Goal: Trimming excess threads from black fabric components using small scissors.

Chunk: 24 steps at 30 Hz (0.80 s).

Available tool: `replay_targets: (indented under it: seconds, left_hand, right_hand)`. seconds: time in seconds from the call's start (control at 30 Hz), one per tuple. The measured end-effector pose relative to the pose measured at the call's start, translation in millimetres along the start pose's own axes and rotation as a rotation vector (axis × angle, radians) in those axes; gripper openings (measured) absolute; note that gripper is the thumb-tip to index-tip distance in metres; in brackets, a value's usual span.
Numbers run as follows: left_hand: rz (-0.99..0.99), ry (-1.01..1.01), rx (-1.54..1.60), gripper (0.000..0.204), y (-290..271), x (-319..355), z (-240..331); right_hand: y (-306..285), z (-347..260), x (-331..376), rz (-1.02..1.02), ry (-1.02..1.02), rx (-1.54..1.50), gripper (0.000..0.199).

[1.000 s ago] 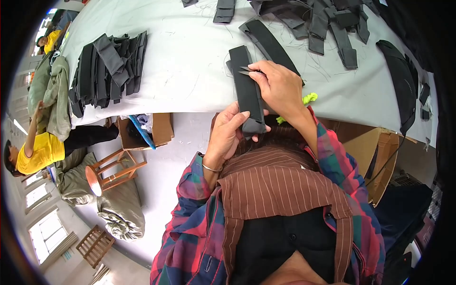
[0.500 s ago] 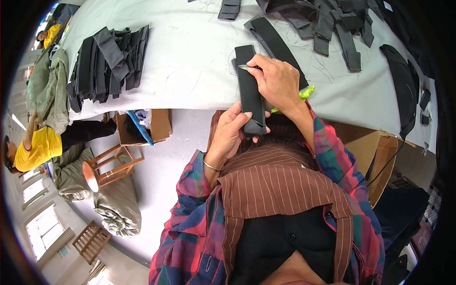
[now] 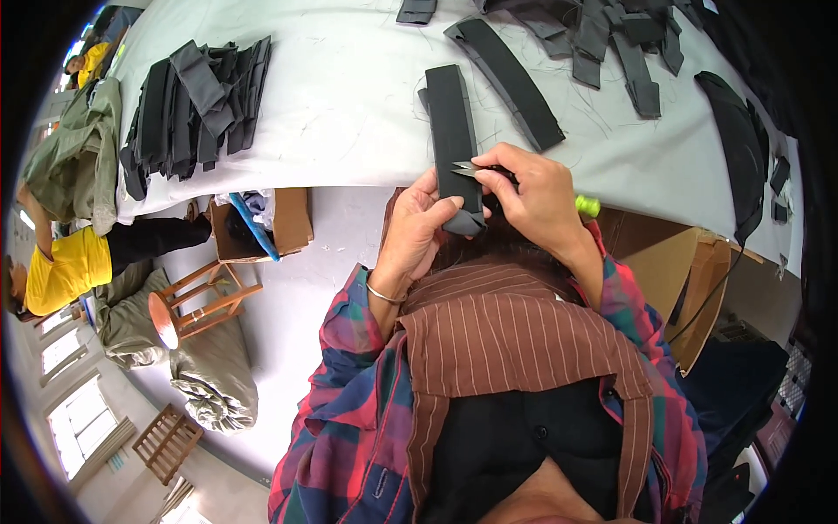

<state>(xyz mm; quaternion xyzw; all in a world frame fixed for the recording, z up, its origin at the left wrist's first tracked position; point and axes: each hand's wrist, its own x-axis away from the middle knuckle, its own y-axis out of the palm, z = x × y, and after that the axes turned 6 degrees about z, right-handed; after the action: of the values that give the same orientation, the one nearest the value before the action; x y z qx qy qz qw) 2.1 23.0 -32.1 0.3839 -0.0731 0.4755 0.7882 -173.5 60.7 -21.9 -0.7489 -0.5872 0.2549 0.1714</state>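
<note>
Pinching the six-o'clock end of a long, flat black fabric strip (image 3: 450,113), the left hand (image 3: 412,225) sets its thumb on top, its other fingers partly hidden underneath. The strip slants up over the edge of a white cloth-covered table (image 3: 349,105). From three o'clock, the right hand (image 3: 534,199) holds small silver-bladed snips (image 3: 464,168), points over the strip; its grip covers most of the dark handle, and whether the blades touch the fabric is unclear. At the right wrist's three o'clock sits a lime-green object (image 3: 587,206), hard to identify. Towards two o'clock from the strip lies a second curved black strip (image 3: 511,83); beyond it, the top edge cuts off a tangled dark-grey fabric heap (image 3: 594,39).
</note>
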Motion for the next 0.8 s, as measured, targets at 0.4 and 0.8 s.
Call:
replay_targets:
  seconds: [0.4, 0.8]
  left_hand:
    - [-0.126, 0.026, -0.114, 0.064, 4, 11, 0]
    - [-0.085, 0.095, 0.115, 0.052, -7, 9, 3]
  right_hand:
    - [6, 5, -11, 0.209, -0.129, 0.114, 0.009]
    - [-7, -1, 8, 0.126, -0.056, -0.218, 0.018]
